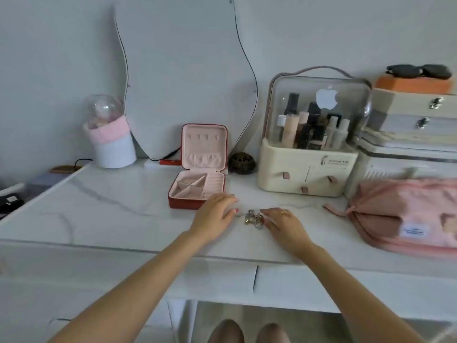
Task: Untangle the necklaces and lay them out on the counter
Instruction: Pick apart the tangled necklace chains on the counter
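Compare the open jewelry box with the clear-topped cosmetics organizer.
The jewelry box is red with pink lining; the cosmetics organizer is cream with a clear dome. The jewelry box stands open, its visible compartments empty; the organizer is closed and packed with bottles. The jewelry box is smaller. Both sit on the marble counter.

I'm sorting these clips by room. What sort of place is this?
Most likely a bedroom vanity or dressing table: a wavy mirror leans on the wall, a clear-lidded cosmetics organiser holds bottles, and an open jewellery box sits on the marble-look counter.
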